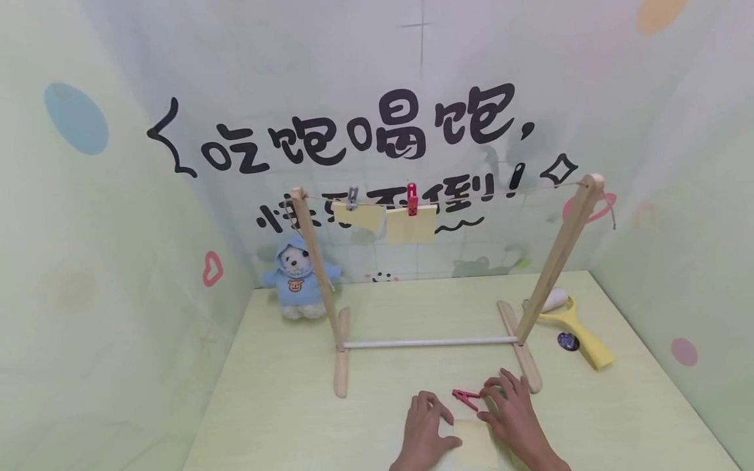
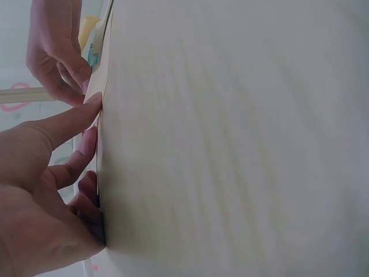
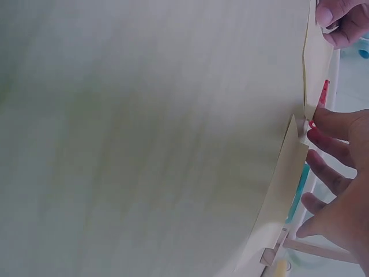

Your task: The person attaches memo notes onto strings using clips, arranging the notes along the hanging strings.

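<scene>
Hands are apart, dude: your left hand (image 1: pixel 424 430) has thumb and finger spread at the yellow note's (image 1: pixel 478 446) left edge, your right hand (image 1: pixel 516 420) is nearer the red clothespin (image 1: pixel 462 394), lying crosswise just beyond the note, legs toward those right fingertips; can't tell if they're pinching it

Bright, diffuse light washes the head view evenly, leaving the far wall (image 1: pixel 330 59) pale and slightly hazy. Both wrist views are dimmer and greyer, the tabletop (image 2: pixel 230 144) softly blurred; in the left one, gentle shadow darkens it beside the left hand (image 2: pixel 46 190).
</scene>
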Demonstrator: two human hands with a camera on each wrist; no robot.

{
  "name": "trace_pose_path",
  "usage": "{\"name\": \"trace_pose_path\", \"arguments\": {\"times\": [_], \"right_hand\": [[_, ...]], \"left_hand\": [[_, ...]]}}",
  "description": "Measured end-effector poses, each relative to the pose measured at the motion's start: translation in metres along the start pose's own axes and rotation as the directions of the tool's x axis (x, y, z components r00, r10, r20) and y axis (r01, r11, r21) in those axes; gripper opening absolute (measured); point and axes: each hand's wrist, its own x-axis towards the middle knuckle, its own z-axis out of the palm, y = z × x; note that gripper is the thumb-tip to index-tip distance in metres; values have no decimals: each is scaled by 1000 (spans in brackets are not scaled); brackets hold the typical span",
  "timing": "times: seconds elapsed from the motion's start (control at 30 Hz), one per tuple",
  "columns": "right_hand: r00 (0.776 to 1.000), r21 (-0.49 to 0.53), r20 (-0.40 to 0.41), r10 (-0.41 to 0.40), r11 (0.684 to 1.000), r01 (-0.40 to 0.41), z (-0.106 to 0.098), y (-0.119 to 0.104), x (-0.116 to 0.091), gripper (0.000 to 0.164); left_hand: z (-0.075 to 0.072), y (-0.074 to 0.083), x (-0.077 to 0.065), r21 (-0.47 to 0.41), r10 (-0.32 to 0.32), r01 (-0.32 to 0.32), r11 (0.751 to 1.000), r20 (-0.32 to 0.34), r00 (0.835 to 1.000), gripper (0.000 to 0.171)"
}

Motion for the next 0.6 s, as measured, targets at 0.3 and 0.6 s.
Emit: {"name": "trace_pose_path", "arguments": {"times": [0.3,0.6], "right_hand": [[999,42,-36,-28,999,29,3,3,-2,48],[1000,33,-7,-4,999,4,6,0,1,37]], "left_hand": [[-19,17,2,-28,-39,42,999,84,996,23],[-19,13,1,-20,41,-41,999,17,999,19]]}}
